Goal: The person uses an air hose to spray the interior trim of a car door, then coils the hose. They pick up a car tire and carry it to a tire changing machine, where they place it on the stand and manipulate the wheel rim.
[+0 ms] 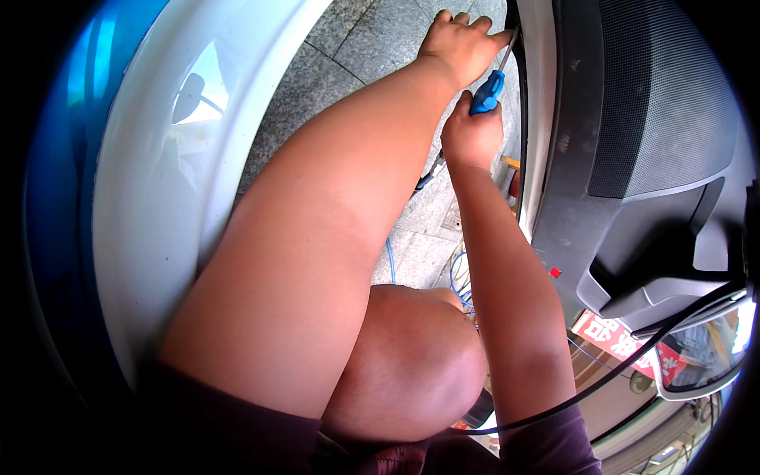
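Observation:
My right hand (pixel 473 136) is closed around the blue handle of a screwdriver (pixel 487 93). The screwdriver's thin metal shaft points away from me, up to the edge of an open car door (pixel 574 111). Just beyond it, my left hand (pixel 459 49) shows its back, with the fingers bent and their tips hidden. Its thumb reaches right to the shaft near the door edge. Whether the left fingers grip anything cannot be made out. The shaft's tip is lost against the dark seam of the door.
White and blue bodywork (pixel 158 174) curves along my left. Grey paving (pixel 332 71) lies below my hands. My bare knee (pixel 412 356) is between my arms. A black cable (pixel 609 380) crosses the lower right, near a side mirror (pixel 701 356) and a red sign (pixel 609 332).

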Demonstrator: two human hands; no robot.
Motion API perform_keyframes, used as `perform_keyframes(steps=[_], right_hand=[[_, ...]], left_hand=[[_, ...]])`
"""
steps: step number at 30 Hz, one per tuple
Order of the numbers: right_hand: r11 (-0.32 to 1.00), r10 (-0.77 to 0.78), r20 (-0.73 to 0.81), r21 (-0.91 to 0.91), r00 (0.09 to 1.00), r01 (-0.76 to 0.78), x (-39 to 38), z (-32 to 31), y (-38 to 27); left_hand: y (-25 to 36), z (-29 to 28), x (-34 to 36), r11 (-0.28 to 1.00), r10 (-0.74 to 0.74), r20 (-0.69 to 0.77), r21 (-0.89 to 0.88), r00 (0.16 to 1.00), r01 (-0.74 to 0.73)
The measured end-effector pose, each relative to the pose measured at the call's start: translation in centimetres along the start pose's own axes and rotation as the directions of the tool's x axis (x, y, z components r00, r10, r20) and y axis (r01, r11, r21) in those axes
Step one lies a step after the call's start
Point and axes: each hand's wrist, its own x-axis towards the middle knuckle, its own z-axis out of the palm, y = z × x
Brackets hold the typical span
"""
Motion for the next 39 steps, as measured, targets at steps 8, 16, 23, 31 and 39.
perform_keyframes(steps=[8,16,23,31,39], right_hand=[[0.998,0.033,-0.046,-0.044,0.998,-0.035,0.1,0.0,0.5],[0.998,0.023,-0.066,-0.05,0.998,-0.026,-0.1,0.3,0.7],[0.985,0.14,0.061,0.094,0.988,-0.146,0.3,0.3,1.5],[0.986,0.146,0.129,0.058,0.981,-0.155,0.3,-3.4,-1.6],[0.963,0.216,0.255,0.102,0.942,-0.249,0.7,-5.5,-0.1]], left_hand=[[-0.2,0.6,-0.3,0.999,-0.009,-0.01,-0.033,1.0,0.009],[-0.2,-0.1,-0.7,1.0,-0.016,0.06,-0.02,0.998,0.017],[-0.1,0.0,-1.0,0.999,-0.01,0.048,-0.032,0.999,0.012],[-0.9,-0.2,0.5,0.999,0.027,-0.002,-0.032,1.0,-0.027],[1.4,-0.8,0.3,0.989,0.07,0.126,0.124,0.989,-0.086]])
